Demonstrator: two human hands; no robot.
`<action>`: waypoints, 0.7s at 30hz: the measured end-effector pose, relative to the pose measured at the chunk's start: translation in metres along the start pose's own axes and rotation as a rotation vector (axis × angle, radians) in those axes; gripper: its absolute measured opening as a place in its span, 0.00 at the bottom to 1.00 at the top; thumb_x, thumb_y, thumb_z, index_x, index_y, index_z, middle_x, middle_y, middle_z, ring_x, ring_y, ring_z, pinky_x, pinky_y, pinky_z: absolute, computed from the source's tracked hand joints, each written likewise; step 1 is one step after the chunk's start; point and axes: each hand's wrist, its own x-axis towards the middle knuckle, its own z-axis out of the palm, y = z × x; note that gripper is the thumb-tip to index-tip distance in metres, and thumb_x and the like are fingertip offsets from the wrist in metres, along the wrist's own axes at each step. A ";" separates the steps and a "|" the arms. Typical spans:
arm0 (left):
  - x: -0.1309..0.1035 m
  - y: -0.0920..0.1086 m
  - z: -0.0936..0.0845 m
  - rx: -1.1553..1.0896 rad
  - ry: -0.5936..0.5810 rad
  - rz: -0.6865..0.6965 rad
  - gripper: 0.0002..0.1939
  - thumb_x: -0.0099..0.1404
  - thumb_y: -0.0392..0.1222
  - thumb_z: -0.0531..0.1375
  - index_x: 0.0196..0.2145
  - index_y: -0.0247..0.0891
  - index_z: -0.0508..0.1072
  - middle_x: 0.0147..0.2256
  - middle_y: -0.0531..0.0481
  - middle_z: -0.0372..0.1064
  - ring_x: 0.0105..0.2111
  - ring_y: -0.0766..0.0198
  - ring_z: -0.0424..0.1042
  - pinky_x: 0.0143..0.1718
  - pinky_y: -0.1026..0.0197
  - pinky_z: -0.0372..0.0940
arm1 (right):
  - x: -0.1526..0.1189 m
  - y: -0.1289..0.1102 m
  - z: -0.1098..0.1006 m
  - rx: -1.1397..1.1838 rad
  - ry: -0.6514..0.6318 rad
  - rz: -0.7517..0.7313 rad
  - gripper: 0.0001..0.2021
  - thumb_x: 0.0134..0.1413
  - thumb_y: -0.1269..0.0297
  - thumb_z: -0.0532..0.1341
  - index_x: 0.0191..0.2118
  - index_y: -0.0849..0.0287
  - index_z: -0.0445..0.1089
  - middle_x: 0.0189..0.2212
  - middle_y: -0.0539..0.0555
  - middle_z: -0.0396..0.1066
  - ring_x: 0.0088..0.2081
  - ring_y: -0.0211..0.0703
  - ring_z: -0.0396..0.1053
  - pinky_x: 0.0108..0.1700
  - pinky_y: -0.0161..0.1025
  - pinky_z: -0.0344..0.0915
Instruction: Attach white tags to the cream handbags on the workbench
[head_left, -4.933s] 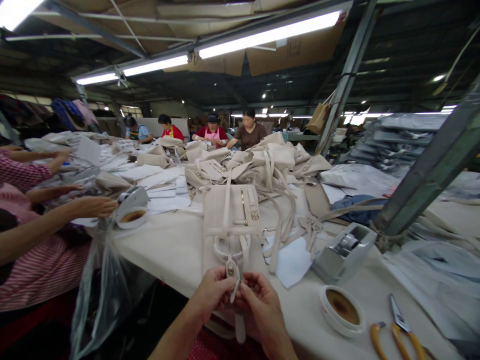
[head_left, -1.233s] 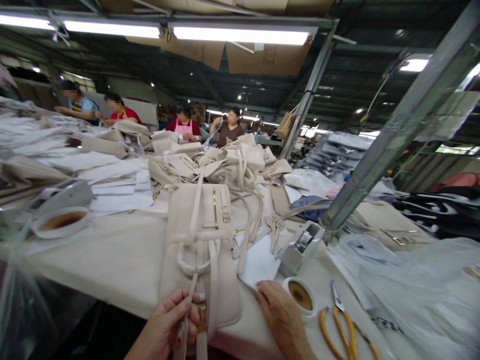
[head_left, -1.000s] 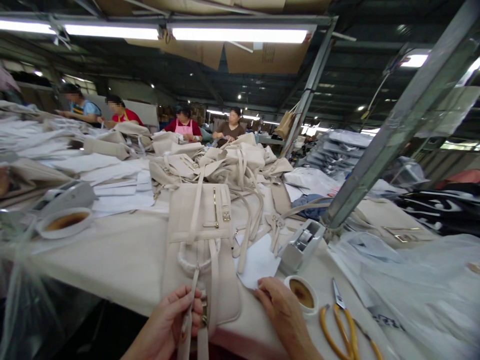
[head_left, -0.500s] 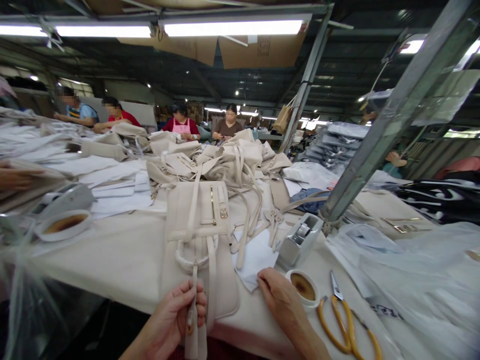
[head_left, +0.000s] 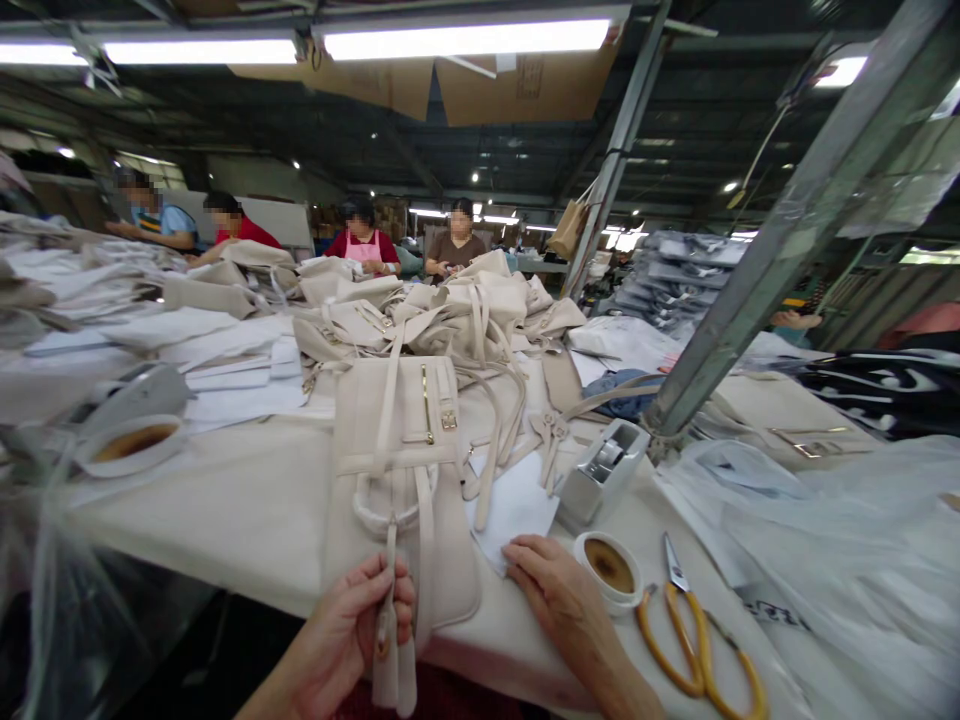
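A beige bag with a gold zip and buckle lies flat in front of me, its straps hanging toward the table's front edge. My left hand is closed round a narrow beige strap whose tag-like ends dangle below the fingers. To the right, my right hand rests palm down, its fingertips on the lower corner of a white sheet. Whether those fingers pinch the sheet is unclear. Close beside this hand stands a white dish of brown paste.
Yellow-handled scissors lie at the right, near clear plastic. A grey tape dispenser stands before a slanted metal post. Behind is a heap of beige bags; several people sit beyond. Another dish is at left.
My right hand has shifted slightly left onto the sheet's corner, its fingers flatter. My left hand keeps hold of the strap, whose ends have spread apart. The other person's hand at far left has gone.
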 end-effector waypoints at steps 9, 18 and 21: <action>-0.002 0.000 0.001 0.018 0.003 0.005 0.14 0.49 0.39 0.72 0.31 0.34 0.72 0.25 0.52 0.71 0.22 0.69 0.70 0.26 0.65 0.67 | 0.000 0.003 0.008 0.016 0.153 0.090 0.09 0.57 0.70 0.54 0.31 0.55 0.69 0.34 0.53 0.76 0.36 0.43 0.73 0.38 0.37 0.68; -0.003 0.000 -0.001 0.015 0.006 0.011 0.13 0.50 0.39 0.71 0.30 0.34 0.72 0.25 0.51 0.72 0.22 0.67 0.71 0.26 0.64 0.67 | -0.027 0.003 0.004 0.130 0.272 0.086 0.14 0.51 0.74 0.52 0.40 0.54 0.70 0.34 0.52 0.78 0.26 0.39 0.74 0.29 0.33 0.71; -0.005 0.000 -0.001 0.015 0.011 0.008 0.11 0.52 0.39 0.70 0.31 0.34 0.72 0.26 0.50 0.73 0.23 0.67 0.72 0.27 0.64 0.68 | -0.047 0.002 0.002 0.320 0.234 0.183 0.14 0.55 0.68 0.56 0.47 0.54 0.69 0.39 0.55 0.79 0.21 0.36 0.72 0.24 0.31 0.70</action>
